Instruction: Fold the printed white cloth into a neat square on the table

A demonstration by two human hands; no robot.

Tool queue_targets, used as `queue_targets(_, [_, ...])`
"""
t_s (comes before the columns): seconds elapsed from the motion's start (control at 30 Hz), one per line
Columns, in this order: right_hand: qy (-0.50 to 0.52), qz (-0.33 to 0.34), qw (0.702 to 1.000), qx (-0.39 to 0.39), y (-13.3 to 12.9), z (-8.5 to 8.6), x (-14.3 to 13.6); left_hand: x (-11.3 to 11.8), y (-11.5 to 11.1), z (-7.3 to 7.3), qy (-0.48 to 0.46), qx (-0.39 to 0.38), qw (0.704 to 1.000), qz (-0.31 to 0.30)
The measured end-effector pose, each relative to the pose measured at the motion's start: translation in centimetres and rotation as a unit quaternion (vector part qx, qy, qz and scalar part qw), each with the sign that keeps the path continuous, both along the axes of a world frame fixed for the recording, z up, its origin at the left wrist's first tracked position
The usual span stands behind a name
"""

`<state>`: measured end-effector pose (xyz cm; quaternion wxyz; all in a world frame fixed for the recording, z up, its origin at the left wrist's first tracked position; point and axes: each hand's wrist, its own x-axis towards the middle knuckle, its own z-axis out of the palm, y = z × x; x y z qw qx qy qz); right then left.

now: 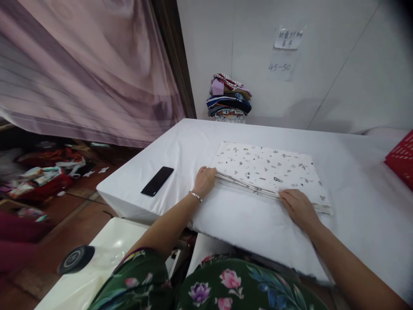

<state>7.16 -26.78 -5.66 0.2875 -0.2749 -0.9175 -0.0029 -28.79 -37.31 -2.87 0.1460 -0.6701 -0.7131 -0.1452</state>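
Note:
A folded white cloth with small printed figures (264, 168) lies flat on the white-covered table (238, 215), its layered edge facing me. At the cloth's near left corner, my left hand (205, 181) has its fingers closed on the edge; a bracelet is on that wrist. My right hand (298, 206) holds the near edge toward the right, fingers together on top of the cloth and the thumb hidden.
A black phone (157, 181) lies on the table's left part. Folded fabrics (229, 98) are stacked at the wall. A red basket (402, 159) stands at the far right. Lower left, a bottle with a black cap (76, 259) lies on a white surface (112, 234).

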Motion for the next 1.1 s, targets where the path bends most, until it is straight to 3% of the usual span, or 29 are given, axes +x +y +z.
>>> queue_targets(0.27, [-0.01,-0.003,1.0,0.001,-0.4,0.3,-0.4,-0.9,-1.4,0.2,0.013,-0.04,0.999,0.004])
queue_targets(0.37, [-0.016,0.001,1.0,-0.007,-0.6,0.5,-0.7,-1.0,-1.6,0.2,-0.009,-0.03,0.999,0.018])
queue_targets(0.57, [-0.019,-0.014,0.999,-0.03,-1.0,1.3,-1.3,-1.1,-1.8,0.7,-0.073,-0.087,0.992,0.061])
queue_targets(0.7, [-0.025,-0.023,0.999,-0.036,-1.2,1.4,-1.7,0.9,-1.3,2.0,-0.055,-0.054,0.996,0.051])
queue_targets(0.8, [-0.028,-0.022,0.999,-0.033,-1.1,1.3,-1.8,3.4,0.0,2.3,-0.038,-0.022,0.999,-0.021])
queue_targets(0.9, [-0.019,-0.013,0.999,-0.046,-1.2,1.3,-1.5,4.7,1.8,1.5,-0.037,-0.047,0.996,-0.06])
queue_targets(1.0, [-0.021,0.007,0.997,-0.068,-1.5,1.8,-0.2,4.4,3.1,0.0,-0.043,-0.092,0.994,-0.041])
queue_targets(1.1, [-0.04,0.002,0.997,-0.073,-1.8,2.1,1.9,3.7,3.6,-1.0,-0.029,-0.086,0.995,-0.03])
